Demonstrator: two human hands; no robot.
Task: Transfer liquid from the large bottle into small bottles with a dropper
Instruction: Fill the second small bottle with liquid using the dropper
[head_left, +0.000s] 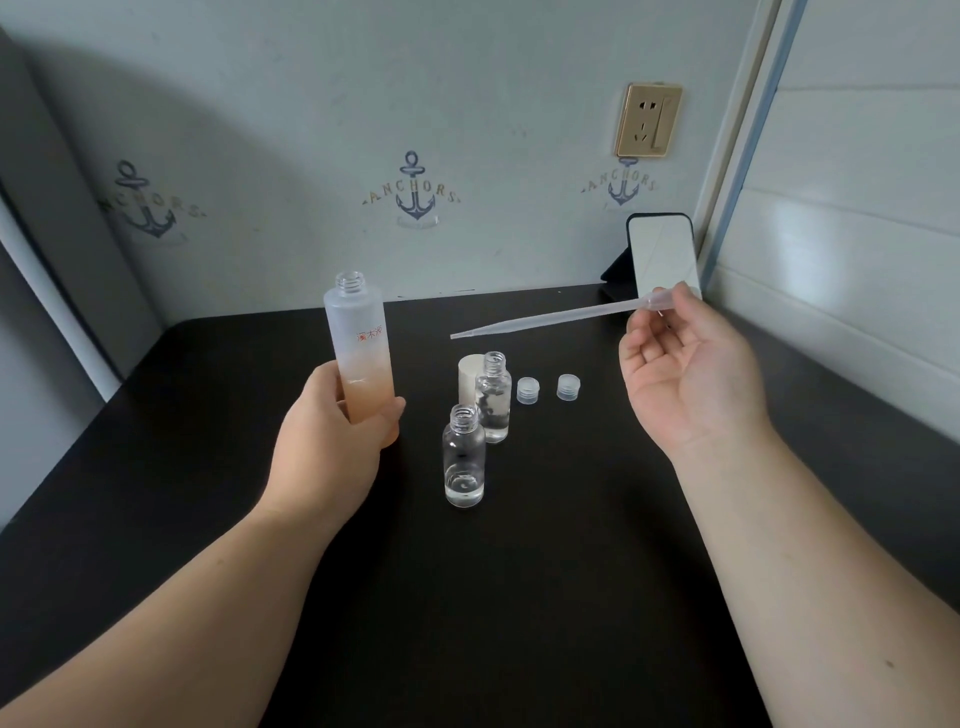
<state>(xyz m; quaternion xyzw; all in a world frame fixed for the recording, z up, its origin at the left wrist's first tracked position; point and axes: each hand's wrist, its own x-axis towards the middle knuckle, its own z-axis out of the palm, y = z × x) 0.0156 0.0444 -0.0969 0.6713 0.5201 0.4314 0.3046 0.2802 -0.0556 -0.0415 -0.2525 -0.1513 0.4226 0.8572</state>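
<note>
My left hand (332, 431) has its grip wrapped round the lower part of the large bottle (361, 358), fingers at the back and thumb across the front, holding it upright w/ its base lifted off the desk (519, 597). The bottle is frosted, cap off, threaded neck open at top, red lettering mid-body; peach-tinted liquid fills approx the lower half.

My right hand (685, 374) is up over the right side of the desk, palm facing me. Grip there is a pinch: thumb & fingertips closed on the bulb end of the plastic dropper (550, 317), other fingers loosely curled. The dropper lies nearly level in the air, thin tip pointing left toward the large bottle but well apart from it, above the small bottles.

Two small clear bottles stand open on the desk btwn my hands. The near small bottle (464, 460) has a little clear liquid at the bottom; the far small bottle (493, 400) stands just behind it and to the right, liquid level hard to read. A pale cylindrical cap (469, 376) stands just behind the far one. Two small ribbed caps (528, 390) (568, 387) sit side by side to the right, apart from each other.

A phone (662, 254) leans at the back right corner, below a wall socket (649, 120).
</note>
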